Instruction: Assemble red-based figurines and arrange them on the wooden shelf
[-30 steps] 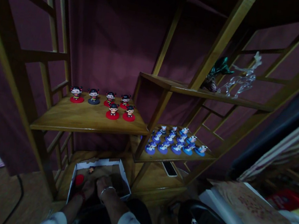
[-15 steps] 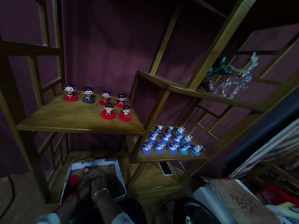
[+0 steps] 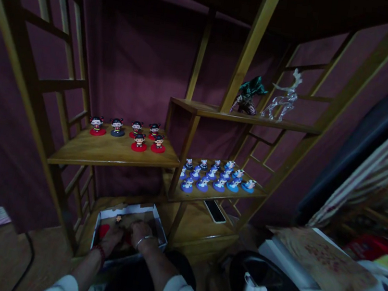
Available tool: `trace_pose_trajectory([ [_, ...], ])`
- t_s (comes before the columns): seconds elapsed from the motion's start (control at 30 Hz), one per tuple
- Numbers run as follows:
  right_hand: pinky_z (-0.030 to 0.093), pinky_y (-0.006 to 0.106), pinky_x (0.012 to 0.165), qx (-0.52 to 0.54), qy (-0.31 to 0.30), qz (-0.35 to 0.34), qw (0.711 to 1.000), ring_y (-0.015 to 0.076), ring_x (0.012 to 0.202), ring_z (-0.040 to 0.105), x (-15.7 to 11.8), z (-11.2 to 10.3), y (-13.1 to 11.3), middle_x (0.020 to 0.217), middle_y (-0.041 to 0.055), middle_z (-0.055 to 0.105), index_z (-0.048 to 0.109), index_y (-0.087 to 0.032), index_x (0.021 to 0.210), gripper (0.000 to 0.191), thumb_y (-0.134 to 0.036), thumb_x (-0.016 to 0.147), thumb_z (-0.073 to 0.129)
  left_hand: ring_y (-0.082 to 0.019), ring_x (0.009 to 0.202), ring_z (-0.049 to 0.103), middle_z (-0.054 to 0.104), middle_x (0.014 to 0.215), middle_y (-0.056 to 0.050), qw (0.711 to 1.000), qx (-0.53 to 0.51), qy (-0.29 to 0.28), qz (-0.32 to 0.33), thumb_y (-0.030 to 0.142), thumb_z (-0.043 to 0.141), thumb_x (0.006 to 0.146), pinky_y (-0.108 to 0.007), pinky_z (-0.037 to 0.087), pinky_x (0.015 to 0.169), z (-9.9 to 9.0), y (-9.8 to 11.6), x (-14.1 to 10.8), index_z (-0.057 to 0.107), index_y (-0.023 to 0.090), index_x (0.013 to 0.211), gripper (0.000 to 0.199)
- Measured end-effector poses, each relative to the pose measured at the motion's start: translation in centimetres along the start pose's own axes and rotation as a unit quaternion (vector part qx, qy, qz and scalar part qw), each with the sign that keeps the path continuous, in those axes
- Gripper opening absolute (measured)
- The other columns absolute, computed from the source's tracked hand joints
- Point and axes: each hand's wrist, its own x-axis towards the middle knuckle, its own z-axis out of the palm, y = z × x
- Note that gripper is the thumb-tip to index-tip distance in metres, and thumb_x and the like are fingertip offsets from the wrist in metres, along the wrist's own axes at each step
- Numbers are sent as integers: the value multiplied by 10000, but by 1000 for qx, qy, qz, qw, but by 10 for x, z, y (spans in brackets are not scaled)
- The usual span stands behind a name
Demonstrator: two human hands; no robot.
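While both hands (image 3: 125, 236) probe, six dolls (image 3: 128, 133) stand.

Both arms stretched forward and down, hands low and close together

The left hand (image 3: 112, 236) sits just beside the right hand (image 3: 141, 231), both knuckles-up with fingers pointing away and down, too dark to tell how the fingers are curled. Left wrist has a red band on it, right wrist a pale bangle. Forearms are bare, running up from light-coloured sleeves at the bottom edge, angling in toward each other so the hands nearly meet.
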Motion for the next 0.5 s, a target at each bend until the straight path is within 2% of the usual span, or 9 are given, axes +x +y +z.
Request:
trace_pose_trajectory([
  [0.07,479,304,739,25,17,17,999,247,863,648,-5,-7,2,898,124,702,665,-137,880,214,-87,730,519,-158,710,621,647,807,-50,999,-23,11,-41,310,509,838,-304,497,635,-3,-9,-1,598,148,861,186],
  [0.17,463,285,747,61,58,40,996,229,873,641,-14,-23,6,908,111,695,621,-141,963,256,-111,713,574,-171,607,634,651,638,-42,996,-75,10,-45,251,505,816,-285,484,585,-2,-7,-5,575,178,704,151],
  [0.27,448,257,762,102,85,39,990,195,873,634,-25,-43,12,893,66,691,610,-169,949,266,-156,685,645,-152,571,631,656,616,-39,993,-115,-7,-35,155,486,793,-270,492,580,5,8,-11,569,166,691,132],
  [0.37,439,225,771,140,107,26,984,148,874,626,-38,-63,19,924,15,682,604,-213,960,263,-156,705,631,-142,594,638,674,661,-51,989,-137,-41,-29,73,502,748,-254,501,580,15,26,-23,601,136,721,121],
  [0.5,444,210,754,184,135,7,974,129,852,622,-57,-82,24,922,-1,675,603,-221,991,269,-171,727,605,-131,595,627,677,694,-56,986,-156,-65,2,85,550,732,-246,505,576,26,44,-45,611,120,717,72],
])
